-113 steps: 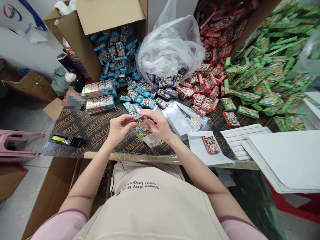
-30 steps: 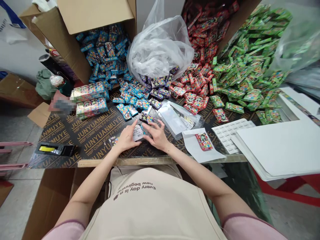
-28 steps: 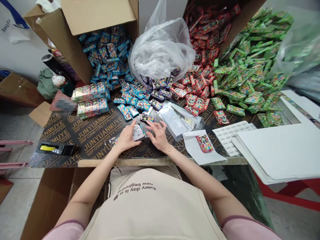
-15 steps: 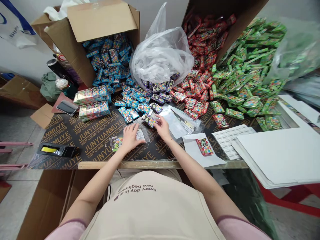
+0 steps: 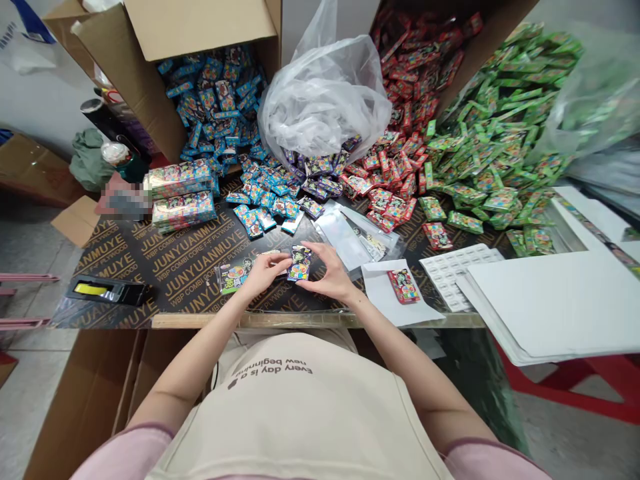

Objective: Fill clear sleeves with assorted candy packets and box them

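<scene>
My right hand point(image 5: 327, 275) pinches a small purple packet point(image 5: 300, 263) just above the plywood table point(image 5: 170, 267), near its front edge. My left hand point(image 5: 264, 272) closes on a clear bag point(image 5: 235, 275) that holds a green packet and lies on the table, its fingertips close to the purple packet. Behind my hands lie heaps of small packets: blue ones point(image 5: 260, 200), purple ones point(image 5: 320, 173), red ones point(image 5: 395, 180) and green ones point(image 5: 490, 153).
A pile of clear bags point(image 5: 350, 237) lies right of my hands. A red packet point(image 5: 403, 285) rests on white paper, next to label sheets point(image 5: 457, 267) and white boards point(image 5: 555, 300). Wrapped packs point(image 5: 183, 195) and a tape dispenser point(image 5: 107, 291) sit left.
My right hand reached back to the purple packets, took one and brought it toward me. My left hand stayed on the clear bag on the table.
</scene>
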`<state>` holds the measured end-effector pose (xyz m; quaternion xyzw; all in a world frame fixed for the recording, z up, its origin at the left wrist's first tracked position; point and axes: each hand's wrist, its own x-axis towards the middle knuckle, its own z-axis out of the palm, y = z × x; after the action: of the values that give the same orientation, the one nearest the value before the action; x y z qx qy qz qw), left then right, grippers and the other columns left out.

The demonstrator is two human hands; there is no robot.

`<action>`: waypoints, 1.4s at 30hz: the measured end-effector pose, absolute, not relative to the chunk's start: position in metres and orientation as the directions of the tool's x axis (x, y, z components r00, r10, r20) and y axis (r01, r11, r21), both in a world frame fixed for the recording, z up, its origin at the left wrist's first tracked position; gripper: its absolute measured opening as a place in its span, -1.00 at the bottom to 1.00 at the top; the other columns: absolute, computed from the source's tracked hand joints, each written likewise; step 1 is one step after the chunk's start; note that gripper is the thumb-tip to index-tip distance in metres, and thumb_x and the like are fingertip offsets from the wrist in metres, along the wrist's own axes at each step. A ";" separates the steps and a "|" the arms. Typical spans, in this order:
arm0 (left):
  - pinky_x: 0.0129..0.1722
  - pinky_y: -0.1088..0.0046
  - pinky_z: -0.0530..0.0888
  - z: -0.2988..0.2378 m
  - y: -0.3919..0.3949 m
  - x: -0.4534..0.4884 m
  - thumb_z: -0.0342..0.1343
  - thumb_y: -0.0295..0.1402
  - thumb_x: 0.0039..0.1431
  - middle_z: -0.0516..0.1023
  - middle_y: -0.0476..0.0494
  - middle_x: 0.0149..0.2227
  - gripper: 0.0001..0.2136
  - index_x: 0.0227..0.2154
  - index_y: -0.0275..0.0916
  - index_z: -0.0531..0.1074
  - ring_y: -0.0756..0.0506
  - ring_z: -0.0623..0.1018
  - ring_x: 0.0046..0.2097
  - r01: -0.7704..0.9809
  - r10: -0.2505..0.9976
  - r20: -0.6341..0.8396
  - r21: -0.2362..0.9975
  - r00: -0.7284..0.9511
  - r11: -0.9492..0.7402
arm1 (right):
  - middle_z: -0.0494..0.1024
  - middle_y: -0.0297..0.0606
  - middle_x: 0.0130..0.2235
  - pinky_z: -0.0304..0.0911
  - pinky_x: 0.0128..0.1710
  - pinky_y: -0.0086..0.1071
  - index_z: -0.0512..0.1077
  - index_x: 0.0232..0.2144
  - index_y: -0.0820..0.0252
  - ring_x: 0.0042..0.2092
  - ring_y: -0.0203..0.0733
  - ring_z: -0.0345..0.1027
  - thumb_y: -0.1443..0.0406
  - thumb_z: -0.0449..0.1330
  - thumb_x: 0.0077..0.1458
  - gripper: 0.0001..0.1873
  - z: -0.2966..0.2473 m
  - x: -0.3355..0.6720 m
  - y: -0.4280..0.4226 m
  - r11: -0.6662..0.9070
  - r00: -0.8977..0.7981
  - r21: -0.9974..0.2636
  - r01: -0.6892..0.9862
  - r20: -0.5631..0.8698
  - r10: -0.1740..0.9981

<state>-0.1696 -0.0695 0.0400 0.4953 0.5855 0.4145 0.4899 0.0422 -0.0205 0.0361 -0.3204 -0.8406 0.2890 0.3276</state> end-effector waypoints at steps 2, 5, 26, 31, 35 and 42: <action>0.08 0.13 0.33 0.035 -0.074 -0.185 0.37 -0.06 -0.20 0.48 -0.28 0.02 -0.35 0.01 -0.19 0.47 -0.30 0.42 0.08 0.505 1.000 -0.012 0.863 0.005 0.008 | 0.47 -0.12 0.05 0.04 0.18 0.03 0.24 0.16 0.08 0.07 0.07 0.34 0.06 0.36 -0.13 -0.19 0.029 0.047 -0.016 0.663 -0.556 -0.614 0.429 0.399 0.730; 0.18 -0.01 0.18 0.025 -0.080 -0.206 0.45 -0.23 -0.36 0.35 -0.33 0.11 -0.01 0.25 -0.18 0.19 -0.40 0.29 0.18 0.804 0.988 -0.005 0.582 0.152 -0.121 | 0.50 -0.10 0.01 -0.03 0.19 0.05 0.24 0.16 0.11 0.03 0.07 0.38 0.05 0.36 -0.14 -0.18 0.013 0.048 -0.011 0.671 -0.545 -0.543 0.505 0.402 0.736; 0.13 0.09 0.32 0.005 -0.075 -0.210 0.30 -0.28 -0.07 0.35 -0.27 0.09 0.05 0.36 -0.15 -0.31 -0.27 0.39 0.10 0.776 0.969 0.082 0.585 0.233 -0.236 | 0.26 -0.13 0.27 -0.31 0.29 0.05 0.03 0.31 0.04 0.31 -0.01 0.05 0.05 -0.07 0.29 -0.40 0.000 0.038 -0.008 0.622 -0.575 -0.541 0.566 0.281 0.769; 0.19 0.00 0.23 -0.008 -0.081 -0.202 0.29 -0.31 -0.07 0.32 -0.29 0.13 0.04 0.36 -0.15 -0.29 -0.33 0.33 0.15 0.804 0.953 0.084 0.519 0.291 -0.291 | 0.12 0.01 0.32 -0.17 0.22 0.11 0.03 0.31 0.17 0.34 0.21 -0.13 0.00 0.18 0.09 -0.15 0.004 0.090 0.108 0.261 -0.116 -0.416 0.871 0.343 0.932; 0.21 -0.03 0.19 -0.016 -0.086 -0.195 0.27 -0.31 -0.06 0.31 -0.28 0.13 0.01 0.36 -0.16 -0.27 -0.33 0.30 0.17 0.812 0.946 0.077 0.494 0.315 -0.311 | 0.34 0.06 0.18 -0.01 0.13 0.11 0.06 0.31 0.20 0.21 0.22 0.09 0.16 0.21 0.09 -0.21 0.004 0.112 0.181 0.201 -0.093 -0.391 0.898 0.278 0.956; 0.28 -0.05 0.05 0.008 -0.079 -0.197 0.31 -0.20 -0.08 0.26 -0.33 0.23 -0.16 0.28 -0.20 0.11 -0.31 0.25 0.25 0.717 0.981 0.103 0.671 0.165 -0.191 | 0.49 0.02 -0.07 0.14 0.07 -0.01 0.46 -0.03 0.28 0.01 0.08 0.26 0.36 -0.02 0.17 -0.62 0.019 0.107 0.184 0.193 0.041 -0.581 0.791 0.365 0.930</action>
<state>-0.1968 -0.0788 0.0077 0.7230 0.5870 0.2698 0.2448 0.1065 0.1840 0.0190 -0.6278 -0.6854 0.0977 0.3558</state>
